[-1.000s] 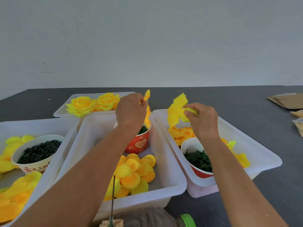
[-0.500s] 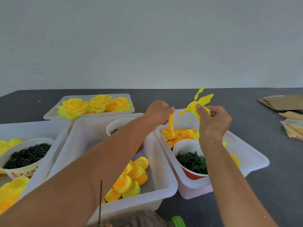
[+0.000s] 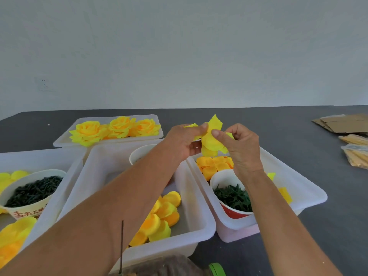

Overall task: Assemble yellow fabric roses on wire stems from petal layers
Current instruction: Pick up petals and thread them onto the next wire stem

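Both hands meet above the right tub (image 3: pixel 310 193), holding a bunch of yellow petal layers (image 3: pixel 212 139) between them. My left hand (image 3: pixel 184 141) pinches the layers from the left; my right hand (image 3: pixel 242 147) pinches them from the right with thumb and fingers. Three finished yellow roses (image 3: pixel 117 129) lie in the far tray (image 3: pixel 59 143). A thin dark wire stem (image 3: pixel 121 246) stands upright near the bottom edge. Loose orange-yellow petals (image 3: pixel 161 216) lie in the middle tub (image 3: pixel 201 226), and more petals (image 3: pixel 214 165) in the right tub.
A red cup of green leaf pieces (image 3: pixel 232 196) sits in the right tub. A white cup of dark green parts (image 3: pixel 32 191) sits in the left tub (image 3: pixel 69 176). Flattened cardboard (image 3: pixel 342 122) and bagged packets (image 3: pixel 356 154) lie at the table's right edge.
My left hand moved right from over the middle tub and joined my right hand. The separate petal pieces are now held together as one bunch between both hands.
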